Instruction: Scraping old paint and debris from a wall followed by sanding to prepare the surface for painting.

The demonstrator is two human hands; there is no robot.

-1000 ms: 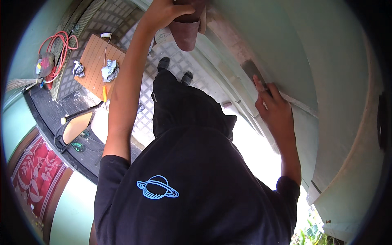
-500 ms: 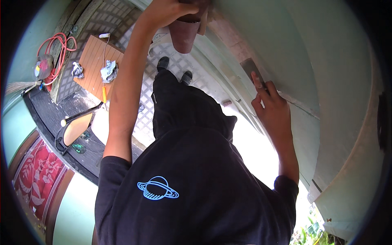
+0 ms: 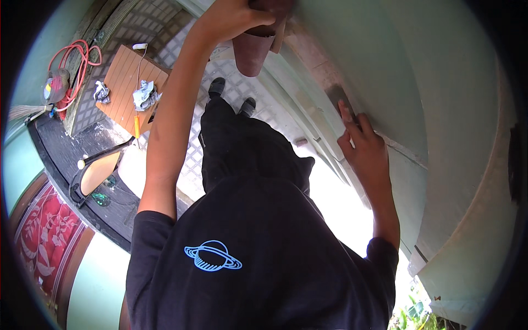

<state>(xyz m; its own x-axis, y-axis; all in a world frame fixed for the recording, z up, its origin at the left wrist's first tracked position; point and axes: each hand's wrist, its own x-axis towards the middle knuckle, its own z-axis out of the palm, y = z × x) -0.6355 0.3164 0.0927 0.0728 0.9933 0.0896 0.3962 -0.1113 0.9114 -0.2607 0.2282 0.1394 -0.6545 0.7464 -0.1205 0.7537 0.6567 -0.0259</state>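
At the top of the view my left hand (image 3: 228, 21) is closed on a reddish-brown sheet (image 3: 254, 54) that looks like sandpaper. The sheet hangs down in a curl beside the pale green wall (image 3: 390, 77), and its upper end is partly cut off by the frame. On the right, my right hand (image 3: 365, 146) grips a flat, dark putty knife (image 3: 336, 94). Its blade lies along a bare, brownish strip (image 3: 313, 58) of the wall, with one finger stretched along it. Most of its handle is hidden in the hand.
A slatted brown wooden board (image 3: 118, 77) at the left bears crumpled paper (image 3: 145, 95) and a roller with a wire frame (image 3: 140, 47). An orange-handled tool (image 3: 137, 125) is at its near edge. A coiled red cord (image 3: 83, 55) lies by a dark ledge (image 3: 58, 146). Patterned paving (image 3: 192, 148) surrounds my feet.
My left hand and the brown sheet have shifted slightly right and down. My right hand stays closed on the putty knife, which has moved only a little. The whole view has shifted slightly.
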